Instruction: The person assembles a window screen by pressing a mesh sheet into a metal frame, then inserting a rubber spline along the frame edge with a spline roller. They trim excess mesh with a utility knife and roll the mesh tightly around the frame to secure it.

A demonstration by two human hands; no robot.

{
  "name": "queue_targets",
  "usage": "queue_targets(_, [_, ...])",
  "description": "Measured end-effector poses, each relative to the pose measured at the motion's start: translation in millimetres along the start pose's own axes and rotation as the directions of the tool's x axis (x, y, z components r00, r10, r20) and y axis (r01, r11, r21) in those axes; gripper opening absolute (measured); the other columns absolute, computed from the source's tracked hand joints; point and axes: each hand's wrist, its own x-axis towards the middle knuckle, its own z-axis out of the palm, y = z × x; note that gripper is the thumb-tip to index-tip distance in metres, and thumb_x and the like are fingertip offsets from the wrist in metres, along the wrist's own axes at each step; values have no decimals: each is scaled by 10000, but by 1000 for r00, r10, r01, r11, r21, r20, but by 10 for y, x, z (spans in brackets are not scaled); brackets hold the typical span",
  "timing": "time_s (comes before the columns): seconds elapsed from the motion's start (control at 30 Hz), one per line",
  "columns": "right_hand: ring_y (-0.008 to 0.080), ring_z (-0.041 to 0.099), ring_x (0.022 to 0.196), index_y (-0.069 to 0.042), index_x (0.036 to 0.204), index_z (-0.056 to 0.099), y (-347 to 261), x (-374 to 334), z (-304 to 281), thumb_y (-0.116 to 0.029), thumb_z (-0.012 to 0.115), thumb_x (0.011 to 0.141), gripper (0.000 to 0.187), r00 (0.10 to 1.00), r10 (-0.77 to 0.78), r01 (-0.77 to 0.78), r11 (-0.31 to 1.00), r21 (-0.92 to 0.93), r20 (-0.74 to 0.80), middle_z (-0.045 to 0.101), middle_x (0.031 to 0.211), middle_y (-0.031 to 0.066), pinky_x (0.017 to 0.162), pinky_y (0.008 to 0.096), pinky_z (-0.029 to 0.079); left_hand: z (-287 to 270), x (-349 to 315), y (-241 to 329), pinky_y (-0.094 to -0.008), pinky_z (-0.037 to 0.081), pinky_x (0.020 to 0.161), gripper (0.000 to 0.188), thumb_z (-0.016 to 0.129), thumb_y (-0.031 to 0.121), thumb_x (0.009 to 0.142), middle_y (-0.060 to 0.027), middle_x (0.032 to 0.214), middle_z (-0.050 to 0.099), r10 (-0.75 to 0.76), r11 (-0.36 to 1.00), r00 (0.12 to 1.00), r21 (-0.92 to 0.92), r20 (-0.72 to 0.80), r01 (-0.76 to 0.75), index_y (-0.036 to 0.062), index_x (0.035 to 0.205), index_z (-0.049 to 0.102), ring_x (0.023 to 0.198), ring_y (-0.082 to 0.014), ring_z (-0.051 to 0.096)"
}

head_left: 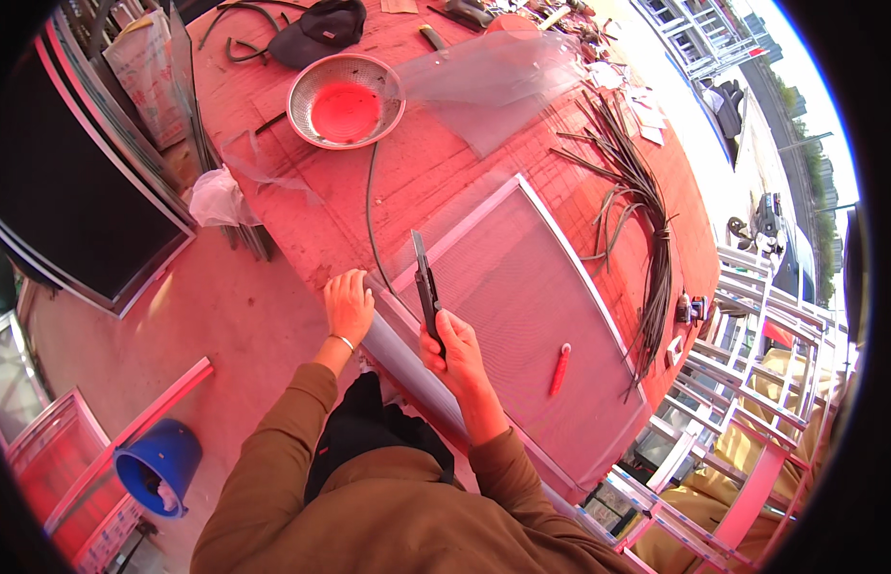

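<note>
My right hand (pixel 453 356) grips a dark utility knife (pixel 427 287), its blade extended and pointing away from me. My left hand (pixel 350 304) is closed over the far left end of a grey roll of screen mesh (pixel 407 359) along the table's near edge. Beside the roll, a window screen frame (pixel 579 273) lies flat, covered with fine mesh (pixel 508 297). On that mesh rests a small red-handled tool (pixel 560 371) with a pale tip. The knife is held above the frame's near left part; whether the blade touches anything cannot be told.
The reddish table (pixel 273 206) holds a metal colander (pixel 346 100), a dark cap (pixel 318 31), clear plastic sheeting (pixel 493 91) and a bundle of black rubber strips (pixel 651 230). A blue bucket (pixel 159 466) stands on the floor at left. Metal frames (pixel 752 373) are stacked at right.
</note>
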Motion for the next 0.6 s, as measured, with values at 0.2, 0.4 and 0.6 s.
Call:
queue_targets(0.2, [137, 647, 758, 14, 1238, 640, 80, 41, 5, -329, 549, 1183, 358, 994, -85, 71, 983, -170, -76, 694, 884, 79, 720, 285, 522, 41, 47, -41, -492, 463, 1090, 347, 763, 187, 928, -99, 1238, 726, -59, 998, 997, -30, 53, 61, 92, 1253, 686, 1208, -315, 643])
queue_targets(0.4, [135, 654, 706, -11, 1278, 613, 141, 210, -356, -210, 569, 1166, 233, 982, -37, -59, 869, -492, -183, 724, 963, 72, 650, 325, 543, 59, 200, -138, -487, 511, 914, 175, 798, 227, 933, -77, 1006, 779, -160, 981, 980, -90, 116, 171, 108, 1045, 736, 1040, -321, 692])
queue_targets(0.6, [487, 701, 783, -65, 1277, 671, 560, 591, -626, -269, 706, 1066, 296, 870, -483, -38, 143, -989, -103, 713, 824, 239, 685, 523, 550, 52, 229, -181, -475, 501, 881, 106, 800, 197, 913, -49, 932, 770, -202, 962, 966, -153, 160, 227, 124, 969, 747, 984, -304, 693])
